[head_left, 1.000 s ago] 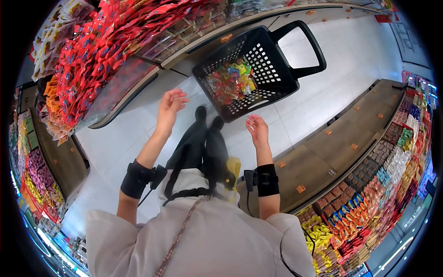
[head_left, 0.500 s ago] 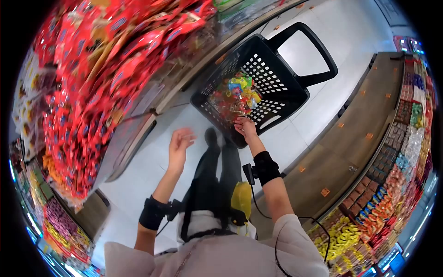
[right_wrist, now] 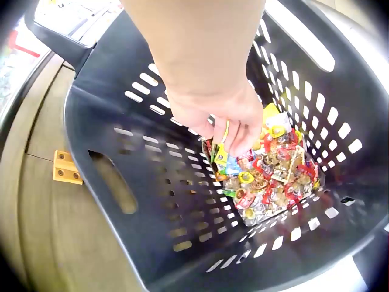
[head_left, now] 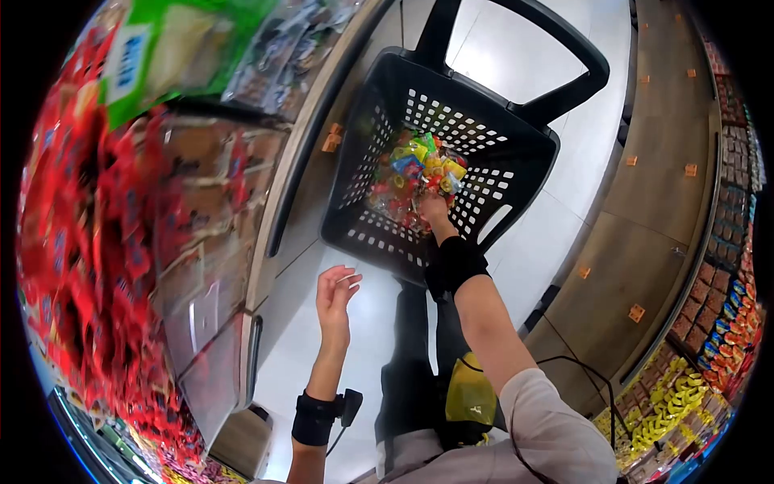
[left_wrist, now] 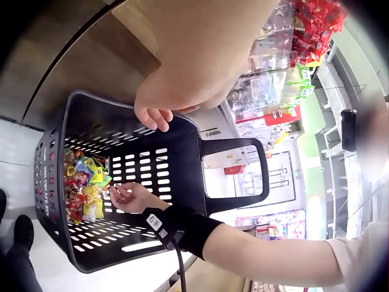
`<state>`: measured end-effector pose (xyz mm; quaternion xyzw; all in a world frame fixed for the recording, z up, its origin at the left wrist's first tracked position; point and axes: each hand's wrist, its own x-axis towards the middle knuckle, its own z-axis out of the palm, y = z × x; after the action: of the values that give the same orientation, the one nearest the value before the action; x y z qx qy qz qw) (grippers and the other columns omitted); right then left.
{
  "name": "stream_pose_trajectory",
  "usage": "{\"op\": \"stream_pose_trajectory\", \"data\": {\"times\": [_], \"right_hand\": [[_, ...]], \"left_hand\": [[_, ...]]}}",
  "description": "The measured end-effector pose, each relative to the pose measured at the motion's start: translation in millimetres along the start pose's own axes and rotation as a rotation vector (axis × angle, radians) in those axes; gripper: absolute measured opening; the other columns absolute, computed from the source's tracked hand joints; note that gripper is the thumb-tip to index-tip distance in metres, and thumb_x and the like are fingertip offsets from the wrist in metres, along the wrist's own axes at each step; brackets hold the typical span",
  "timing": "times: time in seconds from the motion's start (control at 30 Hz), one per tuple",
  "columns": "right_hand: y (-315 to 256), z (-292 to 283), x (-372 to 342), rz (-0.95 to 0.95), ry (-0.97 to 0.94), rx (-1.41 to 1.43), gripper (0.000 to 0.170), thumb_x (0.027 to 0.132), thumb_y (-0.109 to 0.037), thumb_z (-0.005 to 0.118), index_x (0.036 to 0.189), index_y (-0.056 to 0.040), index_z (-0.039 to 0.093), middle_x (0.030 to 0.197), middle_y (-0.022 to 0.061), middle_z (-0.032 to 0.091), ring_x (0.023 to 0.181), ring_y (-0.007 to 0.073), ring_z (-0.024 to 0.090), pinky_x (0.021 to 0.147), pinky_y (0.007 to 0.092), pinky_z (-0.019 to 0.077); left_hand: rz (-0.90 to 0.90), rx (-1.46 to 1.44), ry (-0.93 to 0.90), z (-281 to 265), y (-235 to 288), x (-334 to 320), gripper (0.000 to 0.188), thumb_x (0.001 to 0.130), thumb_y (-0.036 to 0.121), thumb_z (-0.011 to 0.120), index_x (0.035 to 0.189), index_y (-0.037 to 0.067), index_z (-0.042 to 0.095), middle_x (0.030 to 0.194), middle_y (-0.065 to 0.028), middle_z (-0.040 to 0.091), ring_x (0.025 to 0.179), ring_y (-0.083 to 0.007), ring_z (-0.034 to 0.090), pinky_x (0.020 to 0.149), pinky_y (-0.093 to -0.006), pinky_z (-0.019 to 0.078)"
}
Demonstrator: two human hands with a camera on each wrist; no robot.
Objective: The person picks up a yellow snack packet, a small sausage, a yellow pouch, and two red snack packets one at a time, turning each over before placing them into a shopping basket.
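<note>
"Snack packets (right_wrist: 282, 164): where are they?"

"Heaped at the bottom of the black basket (right_wrist: 100, 115). The right hand (right_wrist: 219, 106) has reached down to them; half a second ago it was by the near rim."

"Holding any?"

"Its bent fingers are at a yellow packet (right_wrist: 221, 155), but I cannot tell whether they pinch it. I'd judge the heap is now within its reach."

"And the left hand (head_left: 334, 298)?"

"Outside the basket, relaxed, holding nothing. Farther off, red packets (head_left: 76, 234) crowd the head view's left side, blurred."
</note>
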<state>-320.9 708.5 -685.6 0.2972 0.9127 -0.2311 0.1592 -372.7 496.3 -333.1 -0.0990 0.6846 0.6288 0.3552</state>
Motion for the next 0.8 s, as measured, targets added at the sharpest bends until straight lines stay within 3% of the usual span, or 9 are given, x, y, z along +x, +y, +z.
{"op": "stream_pose_trajectory", "data": {"times": [0.03,0.1,0.2,0.23,0.47,0.73,0.77,0.8], "right_hand": [[0.2,3.6,7.8,0.063,-0.051,-0.032,0.036,0.074,-0.022,0.052,0.105,-0.0033,0.054,0.095,0.0148,0.059,0.084,0.0306,0.058,0.073,0.0393,0.0465],[3.4,32.4,27.6,0.440,0.042,0.629,0.033,0.078,-0.024,0.050,0.102,-0.0023,0.055,0.100,0.0169,0.059,0.091,0.0335,0.057,0.078,0.0418,0.0447],[-18.1,-53.8,22.4,0.556,-0.048,0.584,0.025,0.081,-0.023,0.046,0.088,-0.0014,0.057,0.092,0.0172,0.060,0.087,0.0331,0.057,0.076,0.0348,0.0440],[-20.0,-61.6,27.3,0.570,-0.092,0.586,0.027,0.081,-0.020,0.044,0.094,-0.0009,0.057,0.094,0.0196,0.059,0.090,0.0363,0.055,0.079,0.0393,0.0433],[13.2,41.6,94.0,0.321,-0.151,0.391,0.033,0.077,-0.021,0.049,0.099,0.0013,0.058,0.100,0.0239,0.057,0.095,0.0374,0.054,0.081,0.0413,0.0440],[0.1,43.6,119.6,0.492,-0.219,0.512,0.035,0.073,-0.019,0.055,0.102,0.0012,0.057,0.102,0.0224,0.057,0.097,0.0362,0.055,0.079,0.0389,0.0451],[4.8,46.3,120.9,0.329,-0.248,0.428,0.036,0.075,-0.018,0.053,0.106,0.0001,0.053,0.103,0.0223,0.057,0.100,0.0362,0.053,0.082,0.0399,0.0431],[5.1,51.6,121.5,0.328,-0.210,0.422,0.036,0.075,-0.018,0.053,0.107,-0.0004,0.053,0.104,0.0224,0.056,0.101,0.0362,0.052,0.084,0.0401,0.0423]], "left_hand": [[0.009,0.005,0.001,2.4,-4.2,8.0,0.022,0.087,0.012,0.044,0.108,0.005,0.044,0.105,-0.0096,0.052,0.096,-0.0200,0.053,0.084,-0.0313,0.0408],[0.024,0.011,0.006,5.7,-13.7,25.0,0.022,0.088,0.012,0.043,0.109,0.005,0.045,0.104,-0.0092,0.052,0.095,-0.0192,0.053,0.083,-0.0303,0.0414],[0.032,-0.009,0.012,9.7,-30.9,56.0,0.024,0.088,0.013,0.044,0.109,0.004,0.044,0.104,-0.0093,0.052,0.095,-0.0191,0.054,0.084,-0.0305,0.0412],[0.011,-0.003,0.034,14.6,-31.3,65.1,0.024,0.087,0.013,0.045,0.109,0.004,0.044,0.104,-0.0096,0.052,0.095,-0.0187,0.053,0.084,-0.0303,0.0412],[0.039,-0.019,-0.007,20.8,-53.1,128.2,0.026,0.088,0.013,0.045,0.113,0.004,0.043,0.108,-0.0095,0.051,0.098,-0.0182,0.053,0.085,-0.0282,0.0410],[0.088,-0.032,-0.039,1.1,-70.8,153.1,0.023,0.090,0.011,0.043,0.111,0.003,0.043,0.105,-0.0102,0.051,0.095,-0.0180,0.053,0.084,-0.0282,0.0416],[0.095,-0.027,-0.044,-1.5,-74.5,154.2,0.022,0.090,0.011,0.043,0.111,0.003,0.043,0.105,-0.0101,0.052,0.095,-0.0179,0.054,0.084,-0.0283,0.0417],[0.102,-0.022,-0.049,-4.0,-77.6,154.7,0.022,0.090,0.011,0.043,0.111,0.003,0.043,0.104,-0.0100,0.052,0.094,-0.0178,0.054,0.084,-0.0284,0.0418]]}}
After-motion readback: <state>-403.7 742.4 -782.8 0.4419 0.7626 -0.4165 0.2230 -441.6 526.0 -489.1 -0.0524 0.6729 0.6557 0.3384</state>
